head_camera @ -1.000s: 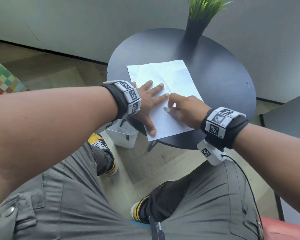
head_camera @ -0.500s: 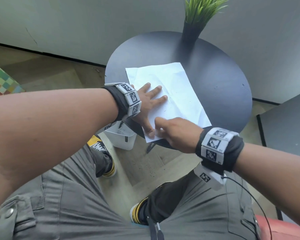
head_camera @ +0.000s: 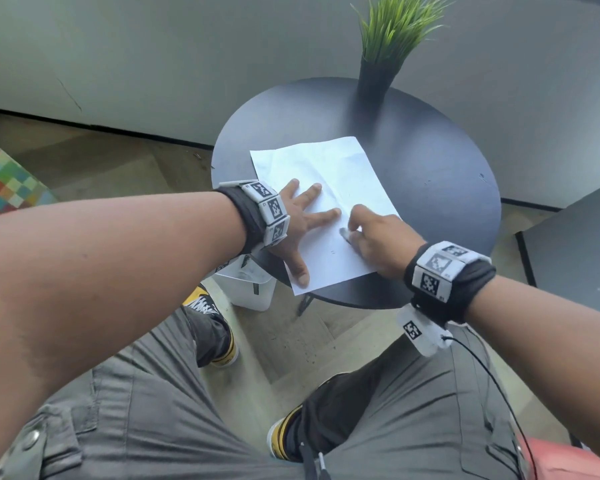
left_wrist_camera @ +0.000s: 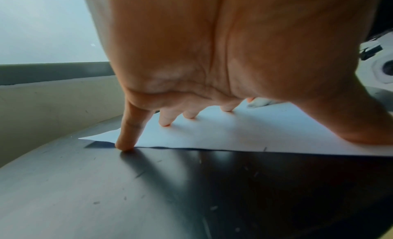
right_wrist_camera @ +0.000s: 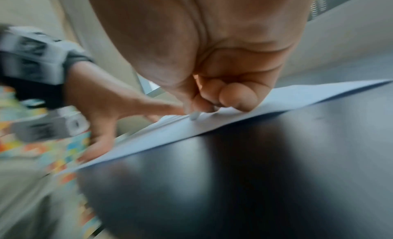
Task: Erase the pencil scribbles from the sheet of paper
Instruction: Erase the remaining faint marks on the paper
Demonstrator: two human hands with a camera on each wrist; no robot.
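Observation:
A white sheet of paper [head_camera: 329,188] lies on a round black table [head_camera: 440,188]. My left hand [head_camera: 302,223] lies flat on the sheet's left side, fingers spread, thumb near the front corner. In the left wrist view the left hand's fingertips [left_wrist_camera: 125,145] press on the paper [left_wrist_camera: 234,133]. My right hand [head_camera: 371,237] pinches a small whitish eraser [head_camera: 345,233] and holds it down on the sheet just right of the left fingers. The right wrist view shows the eraser [right_wrist_camera: 194,115] tip on the paper [right_wrist_camera: 212,123]. A faint pencil mark [head_camera: 332,252] remains near the front.
A black vase with green grass [head_camera: 374,77] stands at the table's far edge. A white bin [head_camera: 250,289] sits on the floor under the table's left front. A dark table [head_camera: 582,244] is to the right. My knees are below the table's front edge.
My right hand swept toward the sheet's front corner half a second ago and has now come back up to the middle of the sheet. The left hand has kept pressing the paper.

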